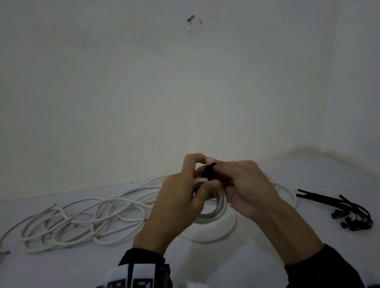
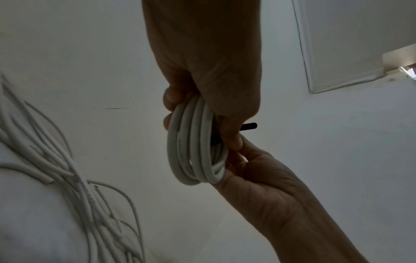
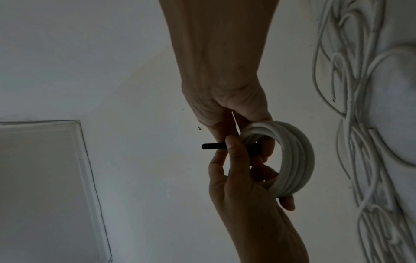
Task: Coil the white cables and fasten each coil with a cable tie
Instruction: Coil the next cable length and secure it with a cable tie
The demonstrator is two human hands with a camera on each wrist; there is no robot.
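A: On the far left, what lies there?

B: Loose white cables [image 1: 80,221], spread on the floor [image 1: 56,281] left of and behind the fingers.

A: And the left hand [image 1: 180,196]?

B: Its fingers are curled around the white coil [image 1: 212,212] and hold it above the floor. The coil hangs below the fingertips.

A: The right hand [image 1: 244,185]?

B: It touches the coil from the other side. Thumb and finger pinch a black cable tie [image 1: 208,172] at the top of the coil, between both hands.

A: Further right?

B: More black ties [image 1: 342,208] lie on the floor, well apart from the fingers.
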